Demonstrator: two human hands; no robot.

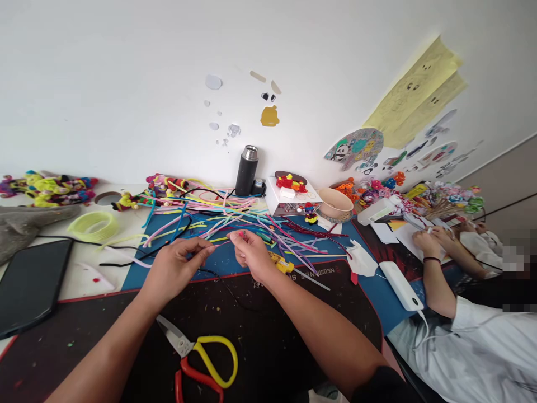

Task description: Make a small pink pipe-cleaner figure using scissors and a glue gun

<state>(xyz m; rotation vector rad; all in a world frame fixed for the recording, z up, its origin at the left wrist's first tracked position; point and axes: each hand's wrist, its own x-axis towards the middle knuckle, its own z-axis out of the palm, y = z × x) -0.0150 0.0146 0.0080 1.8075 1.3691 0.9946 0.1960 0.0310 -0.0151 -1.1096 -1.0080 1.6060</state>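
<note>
Beyond the scissors, above the dark mat, pinching a thin pink strand between fingertips of left hand and right hand.

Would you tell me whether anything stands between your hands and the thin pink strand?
Nothing visible does: the left hand and right hand both pinch the thin pink strand directly, while the scissors lie nearer the camera, clear of it.

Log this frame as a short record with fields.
Left hand: left hand pinches a thin pinkish strand
Right hand: right hand pinches the same strand
Between forearms: scissors on a dark mat
Beyond hands: loose coloured strands, black flask
Far left: dark-screened device
Far right: another person's hands
</note>
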